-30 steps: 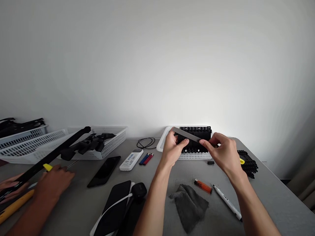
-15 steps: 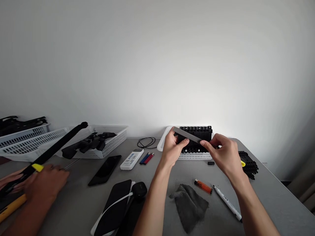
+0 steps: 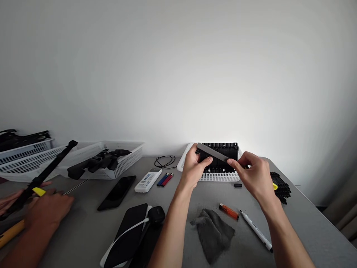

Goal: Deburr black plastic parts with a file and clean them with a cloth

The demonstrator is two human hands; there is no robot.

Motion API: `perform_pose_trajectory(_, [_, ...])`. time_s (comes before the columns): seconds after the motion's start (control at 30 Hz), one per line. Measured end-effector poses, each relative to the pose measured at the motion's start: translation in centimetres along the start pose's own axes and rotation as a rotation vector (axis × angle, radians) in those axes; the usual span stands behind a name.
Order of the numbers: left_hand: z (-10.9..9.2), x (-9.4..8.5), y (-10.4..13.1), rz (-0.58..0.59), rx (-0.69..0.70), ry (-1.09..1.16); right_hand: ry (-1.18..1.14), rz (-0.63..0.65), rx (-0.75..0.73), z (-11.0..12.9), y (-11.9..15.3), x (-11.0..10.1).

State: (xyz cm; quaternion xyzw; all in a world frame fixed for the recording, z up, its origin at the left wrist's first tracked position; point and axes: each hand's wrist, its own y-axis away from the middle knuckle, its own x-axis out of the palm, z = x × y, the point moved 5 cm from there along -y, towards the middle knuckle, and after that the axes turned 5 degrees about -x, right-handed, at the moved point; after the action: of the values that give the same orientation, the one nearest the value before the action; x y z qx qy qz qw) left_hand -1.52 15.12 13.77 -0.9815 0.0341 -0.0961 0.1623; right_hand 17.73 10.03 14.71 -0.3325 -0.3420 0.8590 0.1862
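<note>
In front of a white basket [image 3: 220, 177], a flat grey strip-like piece [image 3: 214, 152] slants down to the right between my hands. My left hand [image 3: 194, 165] grips its upper left end, the thumb lying along the lower edge. At the lower right end, my right hand [image 3: 252, 172] pinches it between thumb and curled fingers. Black ribbed plastic parts [image 3: 223, 147] show right behind the strip, in or over the basket. Beyond my right wrist, a yellow object [image 3: 275, 186] peeks out beside more black ribbed parts [image 3: 282, 190]; whether my hand touches it I cannot tell.
A grey cloth [image 3: 213, 234], an orange lighter [image 3: 228, 211] and a white marker [image 3: 256, 230] lie nearer me. Leftward are phones [image 3: 117, 192], a white box [image 3: 147, 180], two lighters [image 3: 165, 179] and baskets [image 3: 131, 160]. A co-worker's hands [image 3: 47, 208] hold a long black part [image 3: 41, 178].
My hands stay on the strip, which has turned slightly to show more of its grey face. On the left, the co-worker's long black part has rotated and shifted left.
</note>
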Motion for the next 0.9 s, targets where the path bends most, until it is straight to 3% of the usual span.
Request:
perform_pose_trajectory(0.1, [-0.2,-0.1,0.1,0.004,-0.010,0.022,-0.003,-0.008,-0.008,-0.2,-0.1,0.0])
perform_pose_trajectory(0.33, [0.2,-1.1,-0.4,-0.057,-0.059,0.106,0.024,-0.124,0.068,-2.6,-0.6,-2.8])
perform_pose_trajectory(0.53, [0.1,-0.7,-0.2,-0.004,-0.048,0.063,0.011,-0.074,-0.007,-0.8,-0.3,-1.2])
perform_pose_trajectory(0.77, [0.0,-1.1,-0.4,-0.051,-0.044,0.100,0.001,-0.108,0.143,-3.4,-0.9,-2.4])
perform_pose_trajectory(0.9, [0.4,-1.0,-0.6,-0.037,-0.048,0.090,-0.076,-0.047,0.125,-2.5,-0.7,-1.8])
